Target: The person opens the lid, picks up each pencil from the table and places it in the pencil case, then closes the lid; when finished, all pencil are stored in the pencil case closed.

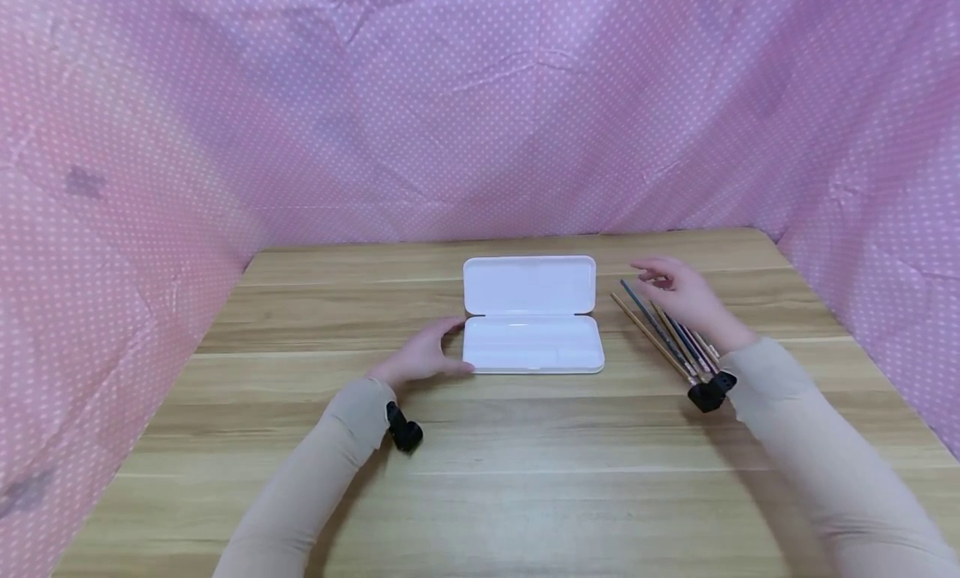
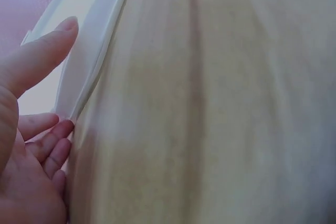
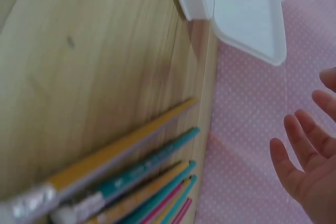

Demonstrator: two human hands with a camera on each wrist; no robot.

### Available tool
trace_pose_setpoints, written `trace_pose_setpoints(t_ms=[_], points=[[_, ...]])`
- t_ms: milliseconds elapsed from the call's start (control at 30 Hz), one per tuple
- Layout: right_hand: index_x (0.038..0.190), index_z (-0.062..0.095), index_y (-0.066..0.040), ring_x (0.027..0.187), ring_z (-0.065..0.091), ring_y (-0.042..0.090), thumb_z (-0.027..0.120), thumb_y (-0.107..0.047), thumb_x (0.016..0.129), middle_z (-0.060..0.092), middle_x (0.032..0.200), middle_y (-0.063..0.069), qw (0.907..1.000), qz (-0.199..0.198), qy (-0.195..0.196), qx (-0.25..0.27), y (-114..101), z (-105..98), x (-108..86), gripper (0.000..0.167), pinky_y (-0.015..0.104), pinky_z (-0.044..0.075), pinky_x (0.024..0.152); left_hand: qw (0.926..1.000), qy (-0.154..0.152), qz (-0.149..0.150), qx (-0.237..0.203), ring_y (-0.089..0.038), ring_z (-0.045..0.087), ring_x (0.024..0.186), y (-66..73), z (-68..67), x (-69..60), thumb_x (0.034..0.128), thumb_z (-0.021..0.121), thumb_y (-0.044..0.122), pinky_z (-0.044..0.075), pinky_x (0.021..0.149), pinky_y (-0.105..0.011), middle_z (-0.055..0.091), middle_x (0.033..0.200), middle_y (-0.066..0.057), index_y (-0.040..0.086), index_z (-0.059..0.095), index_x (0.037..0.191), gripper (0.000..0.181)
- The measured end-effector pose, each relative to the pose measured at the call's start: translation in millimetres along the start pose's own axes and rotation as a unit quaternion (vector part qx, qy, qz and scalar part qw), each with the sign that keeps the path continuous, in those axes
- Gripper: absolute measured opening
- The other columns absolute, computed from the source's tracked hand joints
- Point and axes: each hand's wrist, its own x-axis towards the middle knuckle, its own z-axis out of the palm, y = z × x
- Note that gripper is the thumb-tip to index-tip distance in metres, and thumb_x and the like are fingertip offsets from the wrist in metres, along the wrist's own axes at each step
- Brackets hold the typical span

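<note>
A white plastic case (image 1: 533, 345) lies on the table with its lid (image 1: 529, 286) raised and tilted back; its inside shows bare. At the case's left end, my left hand (image 1: 422, 353) touches the side, thumb at the near corner and fingers farther back. The left wrist view shows the thumb (image 2: 50, 53) straight and the fingertips against the edge. To the right lie several paintbrushes (image 1: 660, 332), with yellow, teal, orange and pink handles (image 3: 126, 148). Over their far ends hovers my right hand (image 1: 686, 295), fingers loosely bent and holding nothing.
The wood-grain table (image 1: 480, 478) ends at a pink polka-dot cloth (image 1: 480, 128) hung behind and on both sides. Black wrist cameras sit on both sleeves; the right one (image 1: 711, 392) hangs close to the brushes' near ends.
</note>
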Motion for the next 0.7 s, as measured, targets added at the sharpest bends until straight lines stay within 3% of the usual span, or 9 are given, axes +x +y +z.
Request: trace_pose_setpoints(t_ms=[333,567,700], points=[[0.136,0.046,0.003,0.116,0.049,0.045,0.047,-0.027,0.099,0.047,0.133,0.030,0.9966,0.079,-0.021,0.008,18.5,-32.2,-17.3,0.048,0.056,0.043,0.092,0.9996,-0.004,-0.028,0.008,-0.030,0.029,0.139,-0.4,1.2,-0.8,0.0705,0.083,0.035,0.022,0.114,-0.048,0.037,0.149,-0.010,0.014,0.035,0.147,0.093],[0.137,0.045,0.002,0.107,0.052,0.027,0.047,-0.033,0.099,0.050,0.132,0.030,0.9910,0.129,-0.024,-0.028,36.4,-50.4,-22.4,0.052,0.027,0.043,0.079,0.9993,0.010,-0.021,0.029,-0.031,0.029,0.138,0.9,2.3,-2.3,0.0703,0.083,0.035,0.009,0.114,-0.054,0.042,0.146,-0.009,0.015,0.038,0.145,0.089],[0.137,0.043,0.006,0.105,0.054,0.032,0.047,-0.032,0.099,0.049,0.129,0.034,0.9870,0.151,-0.039,-0.037,48.4,-59.1,-24.2,0.054,0.025,0.044,0.075,0.9990,0.013,-0.018,0.039,-0.033,0.025,0.140,1.1,3.2,-2.3,0.0705,0.082,0.035,0.004,0.113,-0.056,0.042,0.146,-0.010,0.014,0.038,0.145,0.089]])
